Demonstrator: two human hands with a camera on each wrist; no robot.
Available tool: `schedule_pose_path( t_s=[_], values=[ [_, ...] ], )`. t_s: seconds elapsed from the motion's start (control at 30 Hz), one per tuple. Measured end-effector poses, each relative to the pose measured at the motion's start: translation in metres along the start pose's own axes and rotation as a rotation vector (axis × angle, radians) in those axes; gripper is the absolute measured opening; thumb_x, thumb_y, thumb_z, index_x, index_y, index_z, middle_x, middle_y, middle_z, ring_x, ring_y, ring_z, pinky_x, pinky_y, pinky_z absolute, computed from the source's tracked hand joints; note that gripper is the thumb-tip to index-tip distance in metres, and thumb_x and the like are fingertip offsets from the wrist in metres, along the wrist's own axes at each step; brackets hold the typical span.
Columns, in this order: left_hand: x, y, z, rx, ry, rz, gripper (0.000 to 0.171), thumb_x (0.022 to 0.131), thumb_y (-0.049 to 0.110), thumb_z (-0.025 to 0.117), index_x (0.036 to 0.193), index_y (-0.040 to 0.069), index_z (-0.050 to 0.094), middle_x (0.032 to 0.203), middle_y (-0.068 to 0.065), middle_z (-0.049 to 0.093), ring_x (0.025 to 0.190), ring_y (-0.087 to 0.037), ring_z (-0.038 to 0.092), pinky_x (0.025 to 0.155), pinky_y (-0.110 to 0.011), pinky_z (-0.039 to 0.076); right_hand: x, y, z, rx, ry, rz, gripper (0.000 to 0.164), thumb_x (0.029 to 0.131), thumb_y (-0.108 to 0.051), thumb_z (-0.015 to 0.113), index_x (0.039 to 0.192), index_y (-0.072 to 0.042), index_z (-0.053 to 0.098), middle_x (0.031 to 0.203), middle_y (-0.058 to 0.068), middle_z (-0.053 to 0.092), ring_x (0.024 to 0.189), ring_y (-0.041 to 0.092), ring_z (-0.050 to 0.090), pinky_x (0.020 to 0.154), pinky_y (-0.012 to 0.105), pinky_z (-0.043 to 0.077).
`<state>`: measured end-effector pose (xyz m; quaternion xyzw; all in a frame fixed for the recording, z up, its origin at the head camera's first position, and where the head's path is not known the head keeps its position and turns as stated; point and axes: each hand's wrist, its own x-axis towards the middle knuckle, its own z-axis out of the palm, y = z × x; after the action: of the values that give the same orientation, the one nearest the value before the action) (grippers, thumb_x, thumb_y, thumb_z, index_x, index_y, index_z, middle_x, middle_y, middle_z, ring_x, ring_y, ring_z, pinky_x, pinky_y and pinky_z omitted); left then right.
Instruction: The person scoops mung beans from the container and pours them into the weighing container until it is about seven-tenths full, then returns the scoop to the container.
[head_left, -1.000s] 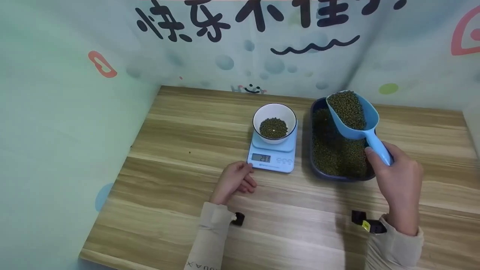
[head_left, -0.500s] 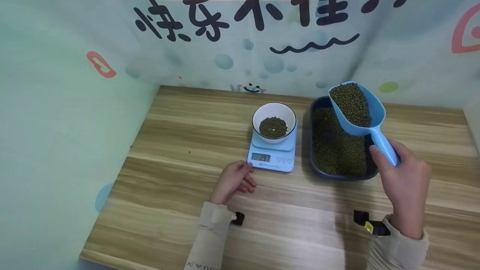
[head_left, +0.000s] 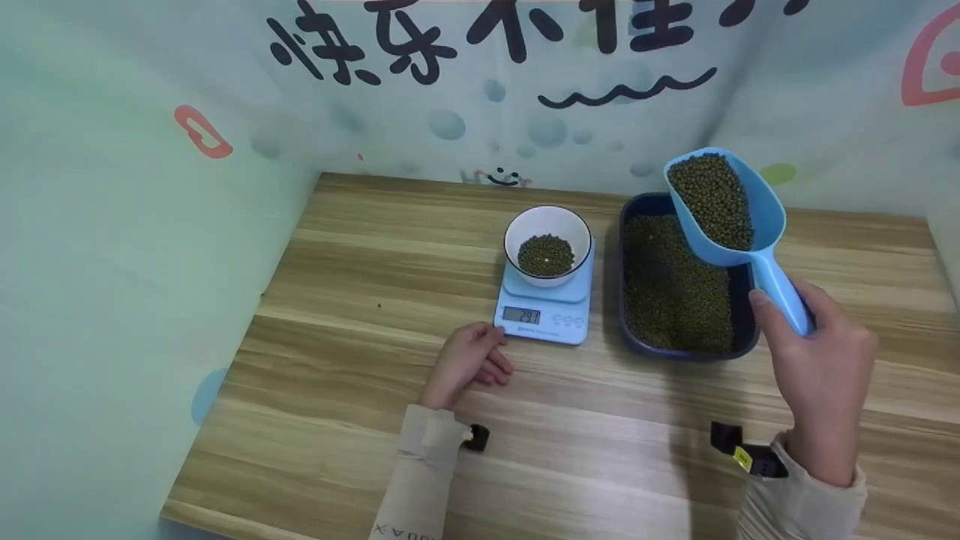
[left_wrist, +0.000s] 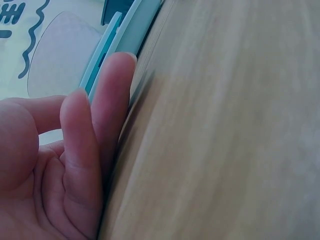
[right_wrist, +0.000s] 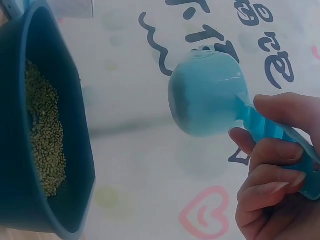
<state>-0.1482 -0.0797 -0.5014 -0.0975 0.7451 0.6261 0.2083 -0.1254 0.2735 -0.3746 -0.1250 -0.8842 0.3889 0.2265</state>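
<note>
The blue scoop, heaped with brown-green beans, is at the upper right of the head view, apart from the dark blue tub, its handle wrapped in the grip of the right hand; the left hand, its grip slack, touches the lower-left corner of the centred scale. A narrow strip of table parts tub from scale, which carries 1 white bowl, and woodgrain runs left to a slanting edge. A pale printed backdrop fills the top.
</note>
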Motion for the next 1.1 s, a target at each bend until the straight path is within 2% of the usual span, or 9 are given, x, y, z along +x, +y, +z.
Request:
schedule_pose_path(
  t_s=[0.23, 0.4, 0.5, 0.6, 0.8, 1.1],
  values=[
    [0.001, -0.002, 0.0, 0.002, 0.006, -0.006, 0.035, 0.092, 0.037, 0.046, 0.095, 0.003, 0.055, 0.071, -0.015, 0.065, 0.061, -0.028, 0.065, 0.051, -0.034, 0.053, -0.003, -0.006, -0.005, 0.025, 0.029, 0.01, 0.038, 0.076, -0.035, 0.069, 0.104, -0.01, 0.067, 0.086, 0.01, 0.064, 0.063, 0.007, 0.047, 0.055, 0.019, 0.033],
    [0.0, -0.001, 0.001, 0.0, 0.013, -0.009, 0.035, 0.092, 0.037, 0.046, 0.095, 0.003, 0.055, 0.071, -0.015, 0.065, 0.06, -0.028, 0.065, 0.051, -0.034, 0.053, -0.004, -0.007, -0.005, 0.055, 0.041, 0.021, 0.036, 0.075, -0.033, 0.071, 0.104, -0.011, 0.068, 0.084, 0.003, 0.062, 0.064, 0.007, 0.048, 0.056, 0.019, 0.033],
    [-0.001, -0.001, 0.001, -0.021, 0.011, 0.004, 0.035, 0.093, 0.036, 0.046, 0.096, 0.002, 0.055, 0.07, -0.017, 0.065, 0.059, -0.028, 0.065, 0.048, -0.031, 0.052, -0.005, -0.007, -0.004, 0.067, 0.045, 0.008, 0.035, 0.074, -0.032, 0.072, 0.103, -0.012, 0.068, 0.081, -0.003, 0.061, 0.063, 0.006, 0.048, 0.056, 0.019, 0.034],
    [0.0, -0.001, 0.002, -0.044, 0.011, 0.013, 0.036, 0.092, 0.036, 0.047, 0.095, 0.001, 0.055, 0.07, -0.017, 0.065, 0.058, -0.027, 0.064, 0.046, -0.029, 0.051, -0.005, -0.007, -0.002, 0.071, 0.045, -0.007, 0.034, 0.074, -0.032, 0.072, 0.102, -0.012, 0.069, 0.081, -0.001, 0.062, 0.063, 0.005, 0.048, 0.056, 0.018, 0.034],
    [0.0, -0.002, 0.001, -0.038, 0.015, 0.005, 0.037, 0.091, 0.039, 0.048, 0.096, 0.003, 0.055, 0.07, -0.016, 0.065, 0.059, -0.028, 0.064, 0.047, -0.03, 0.051, -0.005, -0.008, 0.003, 0.052, -0.003, -0.038, 0.035, 0.076, -0.033, 0.07, 0.103, -0.011, 0.068, 0.088, 0.011, 0.065, 0.065, 0.004, 0.047, 0.057, 0.018, 0.034],
    [-0.001, -0.001, 0.0, -0.031, 0.012, 0.0, 0.039, 0.09, 0.041, 0.049, 0.097, 0.003, 0.055, 0.072, -0.017, 0.065, 0.06, -0.029, 0.064, 0.049, -0.033, 0.052, -0.009, -0.017, 0.017, 0.031, -0.108, -0.13, 0.037, 0.078, -0.036, 0.067, 0.109, -0.014, 0.065, 0.086, 0.013, 0.065, 0.064, 0.016, 0.048, 0.053, 0.02, 0.033]
  ],
)
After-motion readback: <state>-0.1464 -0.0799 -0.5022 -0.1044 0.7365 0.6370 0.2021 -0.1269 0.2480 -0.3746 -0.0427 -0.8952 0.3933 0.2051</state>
